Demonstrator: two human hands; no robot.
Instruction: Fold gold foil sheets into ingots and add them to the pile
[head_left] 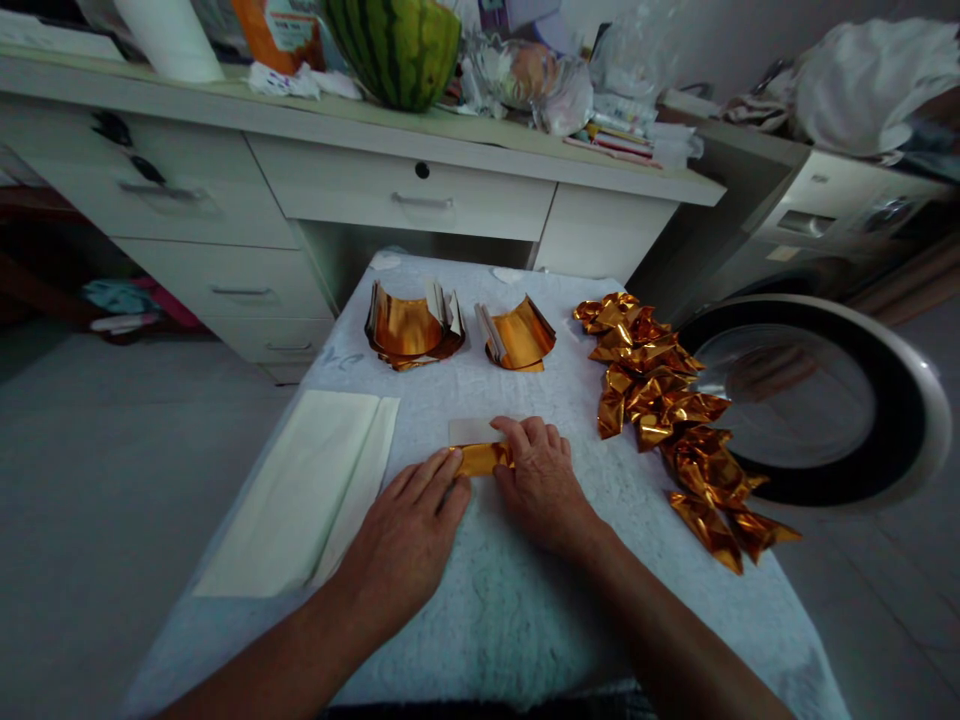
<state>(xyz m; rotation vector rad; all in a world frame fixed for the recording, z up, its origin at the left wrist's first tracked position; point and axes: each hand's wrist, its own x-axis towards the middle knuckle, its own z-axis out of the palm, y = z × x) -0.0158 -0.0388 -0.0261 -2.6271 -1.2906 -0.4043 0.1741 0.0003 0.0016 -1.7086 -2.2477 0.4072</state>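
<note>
A small sheet, part shiny gold and part pale, lies on the cloth-covered table [525, 600], its near edge showing as a folded gold strip [482, 459]. My left hand [420, 510] rests flat on the strip's left end, fingers stretched out. Over the right end is my right hand [540, 475], pressing down with its fingers partly spread and the thumb at the strip. Beyond the hands stand two curved stacks of gold sheets, a larger one [409, 328] and a smaller one [521, 335]. Folded gold pieces [660, 400] form a heap to the right.
Pale folded paper [292, 490] lies at the table's left. Behind is a white desk [420, 205] bearing a cut watermelon [397, 50], a paper roll [171, 35] and plastic bags. At the right, a washing machine's round door [810, 400] hangs open beside the table.
</note>
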